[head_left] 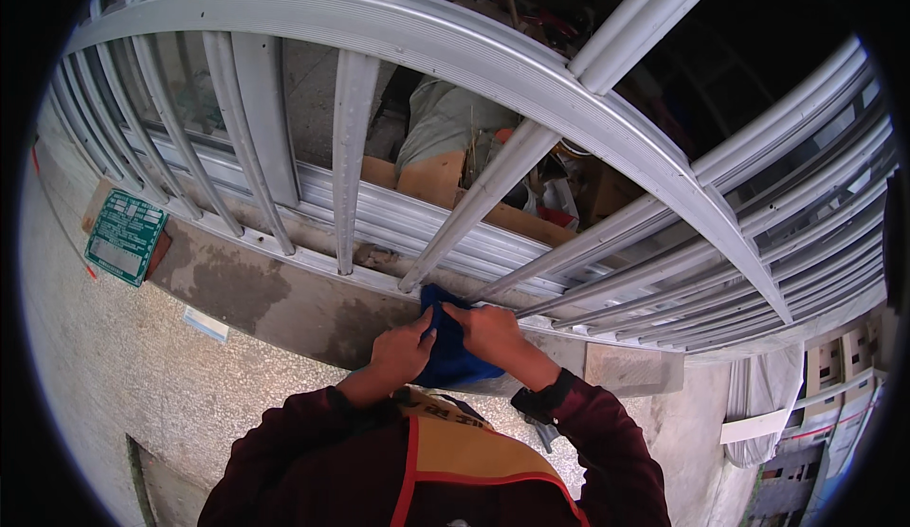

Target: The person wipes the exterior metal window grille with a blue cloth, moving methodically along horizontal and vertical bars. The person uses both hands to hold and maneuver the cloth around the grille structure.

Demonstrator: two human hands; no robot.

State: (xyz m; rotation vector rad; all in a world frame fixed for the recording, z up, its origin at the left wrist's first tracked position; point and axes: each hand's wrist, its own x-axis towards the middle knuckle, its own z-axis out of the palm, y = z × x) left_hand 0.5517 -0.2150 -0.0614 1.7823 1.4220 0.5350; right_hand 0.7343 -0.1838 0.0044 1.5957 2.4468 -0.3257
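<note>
A blue cloth (453, 352) lies bunched over the edge of a concrete sill, at the foot of a white metal window grille (445, 39). My left hand (403, 349) is closed on the cloth's left side, its index finger pointing up along the fabric. On the cloth's right side my right hand (493, 336) grips too, its index finger reaching toward the grille's bottom rail. Both hands sit close together, just in front of the bars. Part of the cloth is hidden beneath the fingers.
Dark wet patches mark the sill (313, 304) to the left. A green printed plate (125, 235) hangs at the far left, and a small pale blue label (206, 323) is on the speckled wall. Behind the bars are cardboard boxes (431, 178) and a grey cloth bundle (455, 119).
</note>
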